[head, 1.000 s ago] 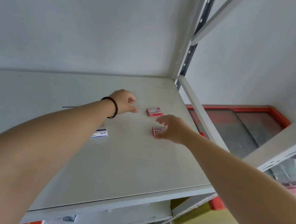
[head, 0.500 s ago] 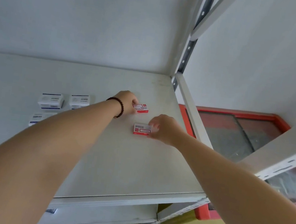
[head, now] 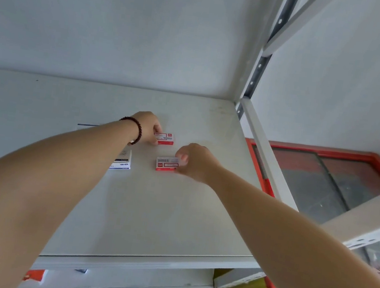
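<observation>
Two small red-and-white boxes lie on a white shelf board (head: pixel 151 211). My left hand (head: pixel 147 126), with a dark bead bracelet on the wrist, pinches the left end of the far box (head: pixel 166 139). My right hand (head: pixel 194 161) pinches the right end of the near box (head: pixel 166 164) between thumb and fingers. Both boxes rest flat on the board, a short gap between them.
A blue-and-white box (head: pixel 122 161) lies left of the red ones, partly hidden under my left forearm. A white metal upright (head: pixel 257 70) and rail (head: pixel 263 151) bound the shelf on the right. Beyond it sits a red-framed glass-topped chest (head: pixel 329 181). A wall closes the back.
The view shifted, so the blue-and-white boxes at left are now mostly hidden behind my left arm. Both hands stay on their red boxes, which have barely moved.
</observation>
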